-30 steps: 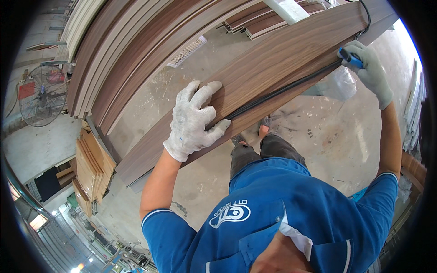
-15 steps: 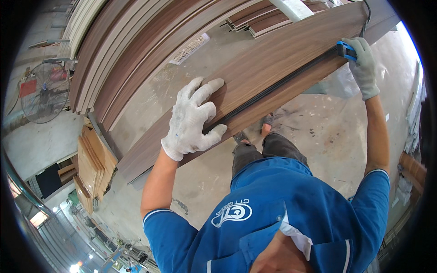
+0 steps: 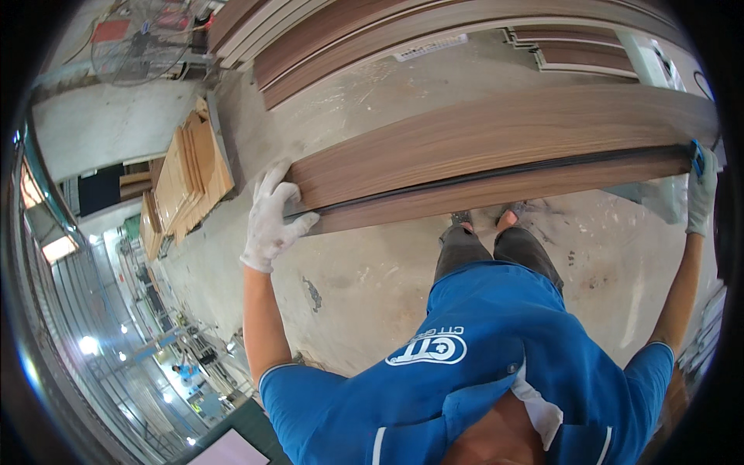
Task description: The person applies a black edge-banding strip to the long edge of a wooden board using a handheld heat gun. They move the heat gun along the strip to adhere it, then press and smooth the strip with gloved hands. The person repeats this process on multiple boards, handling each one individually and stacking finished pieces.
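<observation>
A long brown wood-grain plank (image 3: 480,132) stretches across in front of me, with a thin black strip (image 3: 496,172) running lengthwise along it. At its left end my gloved left hand (image 3: 271,221) grips the plank, bent fingers on the far side and thumb on the near edge. Far to the right, my gloved right hand (image 3: 702,198) is closed round a small blue-and-black hand tool (image 3: 697,159), held against the plank by the strip. Much of the tool is hidden by the glove and the picture's rim, so its kind cannot be made out.
Long brown boards (image 3: 341,58) are stacked beyond the plank, with more brown boards (image 3: 585,54) at far right. Light wooden panels (image 3: 190,174) lean at the left, below a standing fan (image 3: 143,46). My feet are on the concrete floor (image 3: 372,302) beneath the plank.
My left hand has gone from the plank's upper face to its left end. The view has turned, so the plank lies more level, and my right hand appears farther right with the tool.
</observation>
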